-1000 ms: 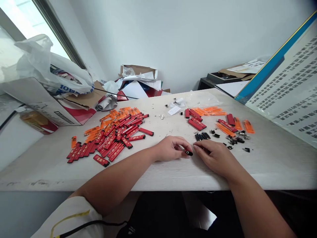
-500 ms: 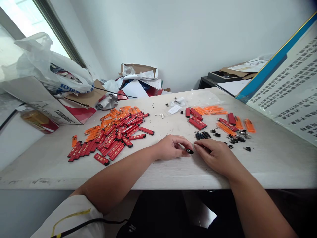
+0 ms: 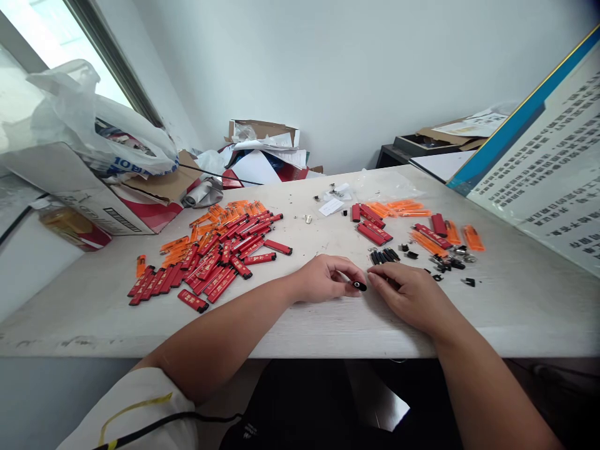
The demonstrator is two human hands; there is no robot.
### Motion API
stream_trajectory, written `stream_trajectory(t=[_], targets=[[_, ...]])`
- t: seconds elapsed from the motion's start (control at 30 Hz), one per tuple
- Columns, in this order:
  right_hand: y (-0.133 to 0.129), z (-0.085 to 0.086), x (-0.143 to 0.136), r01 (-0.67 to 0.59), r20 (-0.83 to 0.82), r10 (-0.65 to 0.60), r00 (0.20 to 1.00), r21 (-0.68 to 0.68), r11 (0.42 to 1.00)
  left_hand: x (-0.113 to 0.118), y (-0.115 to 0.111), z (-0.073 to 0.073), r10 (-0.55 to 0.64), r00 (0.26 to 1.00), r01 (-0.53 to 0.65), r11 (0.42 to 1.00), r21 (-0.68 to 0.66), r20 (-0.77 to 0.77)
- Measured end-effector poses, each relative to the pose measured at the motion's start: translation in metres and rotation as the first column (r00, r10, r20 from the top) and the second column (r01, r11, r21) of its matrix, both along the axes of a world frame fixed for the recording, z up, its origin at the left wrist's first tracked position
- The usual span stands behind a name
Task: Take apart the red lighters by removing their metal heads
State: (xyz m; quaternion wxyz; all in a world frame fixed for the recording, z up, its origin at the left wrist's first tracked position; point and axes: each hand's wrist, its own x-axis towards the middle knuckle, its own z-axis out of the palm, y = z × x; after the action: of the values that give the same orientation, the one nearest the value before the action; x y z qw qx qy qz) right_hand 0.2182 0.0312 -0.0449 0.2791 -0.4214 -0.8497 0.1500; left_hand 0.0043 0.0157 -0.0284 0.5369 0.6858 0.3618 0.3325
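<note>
My left hand (image 3: pixel 323 278) is closed around a lighter (image 3: pixel 359 286), of which only the black oval end with a pale ring shows between thumb and fingers. Just to its right, my right hand (image 3: pixel 415 290) rests low over the table, thumb and fingertips pinched together; whatever they hold is too small or hidden to make out. Beyond the right hand lie slim black pieces (image 3: pixel 385 255) in a row. Small metal and black lighter parts (image 3: pixel 452 261) are heaped to its right. Red lighter bodies (image 3: pixel 374 234) and clear orange ones (image 3: pixel 405 208) lie farther back.
A large heap of red lighters (image 3: pixel 210 262) and orange lighter bodies (image 3: pixel 229 214) spreads over the left of the table (image 3: pixel 300 334). Behind it stand a carton (image 3: pixel 84 187) and a plastic bag (image 3: pixel 135 137). A large printed board (image 3: pixel 544 169) leans on the right.
</note>
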Motion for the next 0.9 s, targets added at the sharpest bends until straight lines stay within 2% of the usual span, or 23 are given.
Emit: stream_trajectory(t=[0.9], targets=[[-0.0004, 0.0008, -0.0003, 0.018, 0.006, -0.018, 1.000, -0.004, 1.000, -0.0012, 0.0022, -0.0040, -0.008, 1.000, 0.008, 1.000, 0.010, -0.003]])
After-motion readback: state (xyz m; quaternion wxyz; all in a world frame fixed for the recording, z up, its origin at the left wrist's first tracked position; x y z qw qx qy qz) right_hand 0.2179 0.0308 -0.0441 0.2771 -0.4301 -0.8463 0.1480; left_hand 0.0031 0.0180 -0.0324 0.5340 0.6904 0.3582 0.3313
